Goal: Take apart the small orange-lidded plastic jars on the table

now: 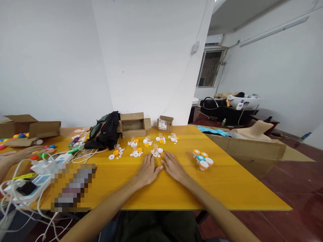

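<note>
My left hand lies palm down on the wooden table, fingers stretched forward and empty. Beside it, my right hand rests flat too, its fingertips at the edge of a small pile. That pile holds small white dotted pieces that look like dice, a clear plastic cup and a white disc. An orange disc there is partly covered by my right fingers. Several similar piles stand farther back, one with an orange ring. To the right is a cluster of small clear containers with white, orange and teal lids.
At the table's back are an open cardboard box, a smaller box and a black bag. Power strips with tangled cables and a pixelated object lie left. Another person's hand reaches in near coloured balls.
</note>
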Demonstrator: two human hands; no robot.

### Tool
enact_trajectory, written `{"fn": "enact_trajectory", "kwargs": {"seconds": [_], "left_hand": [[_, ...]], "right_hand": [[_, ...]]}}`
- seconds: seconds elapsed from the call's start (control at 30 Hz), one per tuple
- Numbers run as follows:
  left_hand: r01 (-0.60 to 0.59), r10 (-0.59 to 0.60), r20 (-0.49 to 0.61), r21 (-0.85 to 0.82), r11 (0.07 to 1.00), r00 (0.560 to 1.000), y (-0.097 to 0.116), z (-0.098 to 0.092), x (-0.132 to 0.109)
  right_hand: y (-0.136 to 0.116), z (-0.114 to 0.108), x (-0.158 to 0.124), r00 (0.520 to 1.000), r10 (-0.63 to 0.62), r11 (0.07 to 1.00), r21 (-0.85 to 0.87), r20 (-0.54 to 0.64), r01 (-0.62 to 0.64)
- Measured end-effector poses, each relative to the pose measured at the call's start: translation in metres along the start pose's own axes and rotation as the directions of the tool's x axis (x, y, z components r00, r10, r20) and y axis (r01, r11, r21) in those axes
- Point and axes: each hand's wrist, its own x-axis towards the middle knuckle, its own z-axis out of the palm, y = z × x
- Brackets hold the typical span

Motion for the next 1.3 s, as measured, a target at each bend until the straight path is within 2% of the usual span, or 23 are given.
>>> {"fn": "enact_trajectory", "kwargs": {"seconds": [0.2, 0.37, 0.5, 0.67, 0.8, 0.93, 1.07, 1.3], "left_hand": [[-0.016, 0.017, -0.041, 0.029, 0.999, 0.999, 0.009, -0.006, -0.002], [-0.083, 0.09, -0.09, 0.079, 0.993, 0.992, 0.021, -0.014, -0.007], [-0.116, 0.125, -0.088, 0.108, 0.987, 0.988, 0.024, -0.017, -0.006], [-0.236, 0.241, -0.064, 0.073, 0.969, 0.968, 0.025, -0.015, -0.005], [-0.261, 0.266, -0.052, 0.086, 0.962, 0.963, 0.027, -0.017, -0.006], [-0.227, 0.233, -0.032, 0.125, 0.966, 0.972, 0.028, -0.019, -0.006], [-0.204, 0.21, -0.042, 0.116, 0.972, 0.977, 0.026, -0.017, -0.005], [-0.18, 0.187, -0.03, 0.164, 0.97, 0.982, 0.024, -0.015, -0.005]], "right_hand": [[-0.009, -0.01, -0.004, 1.0, 0.003, 0.998, -0.064, 0.022, -0.002], [-0.019, -0.027, -0.036, 0.997, -0.08, 0.981, -0.178, -0.015, 0.076], [-0.01, -0.054, -0.061, 0.99, -0.137, 0.954, -0.272, -0.03, 0.124], [0.001, -0.076, -0.07, 0.998, -0.055, 0.953, -0.299, -0.038, 0.041], [-0.02, -0.068, -0.064, 0.989, -0.131, 0.964, -0.227, 0.065, 0.143], [-0.036, -0.059, -0.046, 0.988, -0.107, 0.967, -0.221, 0.113, 0.13], [-0.032, -0.053, -0.028, 0.988, -0.087, 0.972, -0.205, 0.129, 0.112], [-0.022, -0.043, -0.017, 0.98, -0.164, 0.97, -0.16, 0.112, 0.181]]}}
